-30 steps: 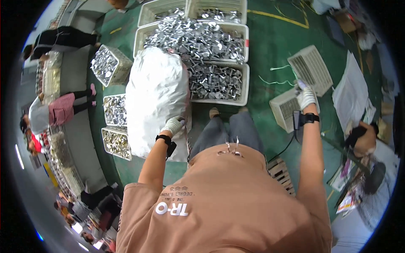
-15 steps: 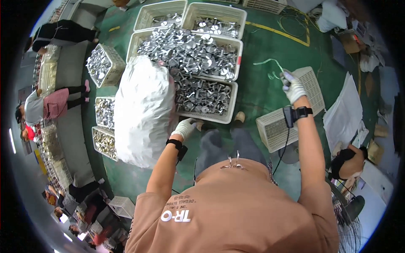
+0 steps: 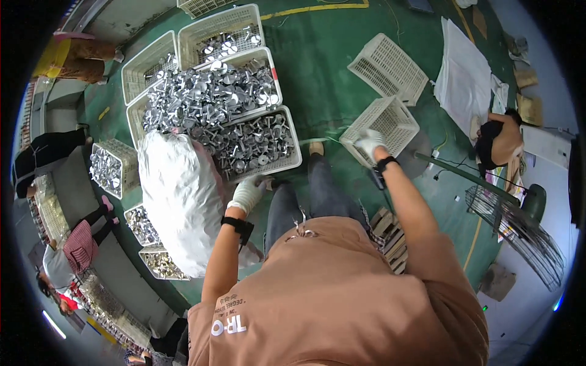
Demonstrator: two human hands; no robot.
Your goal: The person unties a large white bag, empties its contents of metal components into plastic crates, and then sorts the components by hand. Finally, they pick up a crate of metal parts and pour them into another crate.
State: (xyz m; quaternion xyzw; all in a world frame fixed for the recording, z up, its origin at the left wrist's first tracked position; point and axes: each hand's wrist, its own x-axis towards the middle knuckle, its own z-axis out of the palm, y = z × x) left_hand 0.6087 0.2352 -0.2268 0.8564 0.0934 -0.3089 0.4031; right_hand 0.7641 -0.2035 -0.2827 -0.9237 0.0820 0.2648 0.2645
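The right hand point(image 3: 370, 143) is at the crate point(image 3: 398, 131), left hand point(image 3: 246, 194) by the sack point(image 3: 177, 195); grips I cannot tell. Crate handling seems the step, needing firm hold.

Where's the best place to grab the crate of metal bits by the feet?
I'd grip the crate by its right rim, coming from the right with the right hand: that edge is raised and bare, with green floor beside it, so it should be easy to hook. The sack crowds its left side.
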